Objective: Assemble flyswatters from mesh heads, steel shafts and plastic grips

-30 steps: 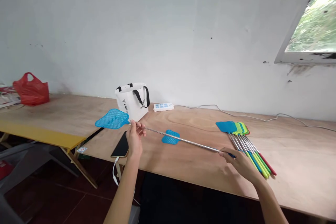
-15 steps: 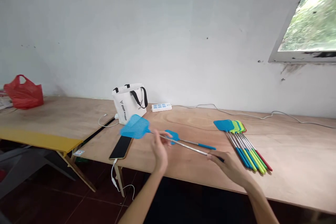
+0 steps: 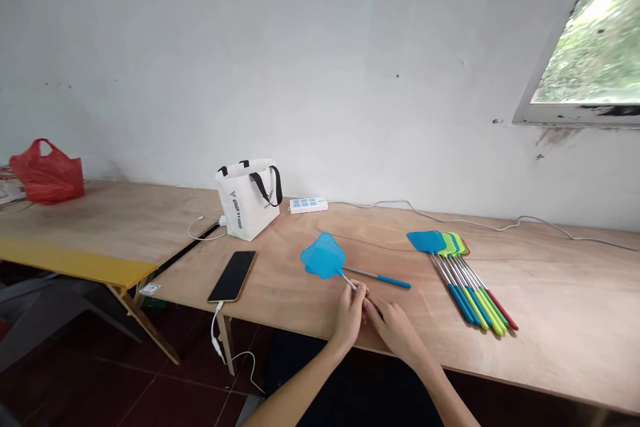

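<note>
A blue fly swatter (image 3: 327,263) is held in front of me over the table's front edge. My left hand (image 3: 349,317) is closed on its metal shaft, just below the head. Right beside it, my right hand (image 3: 397,332) wraps round the dark handle end, most of which the fingers hide. Only a short piece of shaft shows between head and hands. Behind it on the wood lies a second blue fly swatter (image 3: 394,281), its head mostly covered by the held one. To the right, several fly swatters (image 3: 465,283) in blue, yellow-green and red lie overlapping in a row.
A phone (image 3: 233,277) on a white cable lies left on the wooden table (image 3: 565,293). Behind it stands a white bag (image 3: 247,203) beside a power strip (image 3: 309,205), whose cord runs along the wall. A red plastic bag (image 3: 47,173) sits far left.
The held fly swatter's long shaft has become much shorter. My hands have come together, the left moving right and closing on the shaft, the right moving left. The swatter head has shifted right.
</note>
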The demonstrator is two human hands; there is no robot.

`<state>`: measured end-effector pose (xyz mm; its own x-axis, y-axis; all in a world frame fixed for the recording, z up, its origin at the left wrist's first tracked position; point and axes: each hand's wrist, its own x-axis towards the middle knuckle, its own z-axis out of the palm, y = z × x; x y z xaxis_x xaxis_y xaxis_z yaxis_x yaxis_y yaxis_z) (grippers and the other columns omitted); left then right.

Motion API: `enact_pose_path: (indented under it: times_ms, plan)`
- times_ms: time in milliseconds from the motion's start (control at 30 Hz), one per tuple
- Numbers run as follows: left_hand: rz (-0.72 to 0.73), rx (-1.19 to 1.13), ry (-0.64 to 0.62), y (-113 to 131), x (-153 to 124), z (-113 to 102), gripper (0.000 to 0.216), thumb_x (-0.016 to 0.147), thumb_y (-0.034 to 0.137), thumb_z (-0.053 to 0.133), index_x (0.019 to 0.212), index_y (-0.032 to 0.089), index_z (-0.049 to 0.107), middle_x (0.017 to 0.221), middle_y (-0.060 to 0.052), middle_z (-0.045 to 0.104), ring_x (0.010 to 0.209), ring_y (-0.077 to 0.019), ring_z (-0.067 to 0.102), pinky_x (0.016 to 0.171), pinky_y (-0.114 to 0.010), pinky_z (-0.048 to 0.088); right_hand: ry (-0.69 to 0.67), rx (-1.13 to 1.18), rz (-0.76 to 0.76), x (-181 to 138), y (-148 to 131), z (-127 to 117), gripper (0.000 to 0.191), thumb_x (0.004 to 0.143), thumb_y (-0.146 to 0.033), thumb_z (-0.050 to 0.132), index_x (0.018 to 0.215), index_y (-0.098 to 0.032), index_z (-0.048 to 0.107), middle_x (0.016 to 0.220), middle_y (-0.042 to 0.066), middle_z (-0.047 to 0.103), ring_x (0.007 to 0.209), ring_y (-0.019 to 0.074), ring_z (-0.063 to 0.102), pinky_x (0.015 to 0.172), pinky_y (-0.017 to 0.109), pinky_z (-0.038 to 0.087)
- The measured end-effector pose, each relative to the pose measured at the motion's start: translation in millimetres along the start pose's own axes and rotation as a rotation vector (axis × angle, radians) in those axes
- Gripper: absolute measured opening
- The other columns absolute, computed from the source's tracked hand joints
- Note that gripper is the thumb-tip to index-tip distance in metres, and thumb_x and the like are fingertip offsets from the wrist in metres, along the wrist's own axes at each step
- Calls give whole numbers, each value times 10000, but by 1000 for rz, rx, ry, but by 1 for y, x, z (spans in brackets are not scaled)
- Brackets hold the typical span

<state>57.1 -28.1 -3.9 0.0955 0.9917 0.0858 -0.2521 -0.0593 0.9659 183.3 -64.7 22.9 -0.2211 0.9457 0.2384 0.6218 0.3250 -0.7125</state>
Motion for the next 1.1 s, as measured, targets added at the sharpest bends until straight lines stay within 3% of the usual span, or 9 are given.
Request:
enact_pose_path:
  times_ms: [133, 367, 633, 733, 867, 967, 1100]
  plan:
    - [-16, 55, -92, -7, 4, -1, 569, 798, 770, 568, 865, 207, 517, 578, 53, 518, 424, -105, 456, 401, -219, 352, -19, 18, 26, 4, 9, -3, 539, 1048, -533, 316, 744, -237, 649, 701, 14, 706, 666, 208, 663, 659, 286, 450]
    - [0, 52, -86, -8, 6, -2, 540, 811, 739, 575, 868, 205, 511, 588, 61, 503, 420, -97, 455, 385, -210, 356, -13, -5, -4, 4, 11, -4, 548, 1061, -515, 314, 715, -240, 637, 700, 10, 707, 666, 204, 664, 662, 282, 421]
    - [-6, 11, -85, -8, 3, -2, 519, 809, 708, 611, 884, 205, 505, 720, 33, 563, 458, -82, 470, 407, -206, 382, 108, -155, -3, -2, 14, 4, 452, 1044, -522, 352, 963, -264, 714, 752, 29, 750, 669, 225, 700, 601, 268, 398]
    - [-6, 1, -88, -5, 2, -1, 535, 799, 723, 620, 880, 207, 506, 758, 26, 577, 470, -79, 470, 403, -203, 381, 129, -107, 13, -2, 12, 6, 493, 1023, -577, 383, 830, -260, 708, 709, 27, 737, 633, 210, 680, 589, 266, 397]
    - [-44, -26, -74, -2, 2, 0, 628, 804, 811, 529, 821, 184, 554, 630, 35, 523, 436, -89, 462, 404, -214, 369, 125, -76, 35, -1, 12, 7, 536, 1006, -611, 402, 697, -254, 656, 655, 13, 710, 599, 196, 658, 576, 266, 389]
    - [-65, -77, -58, -1, 4, 0, 693, 808, 851, 468, 744, 170, 574, 534, 27, 492, 429, -105, 472, 414, -221, 367, 129, -173, 9, -2, 14, 9, 505, 1030, -577, 356, 805, -266, 685, 744, 24, 749, 679, 223, 702, 586, 269, 383]
    - [-56, -167, 6, 8, 12, -7, 679, 804, 840, 510, 749, 166, 571, 562, -7, 576, 438, -105, 492, 415, -214, 342, 155, -408, -9, -6, 14, 10, 488, 1055, -520, 296, 949, -276, 704, 734, 56, 750, 662, 251, 710, 550, 272, 336]
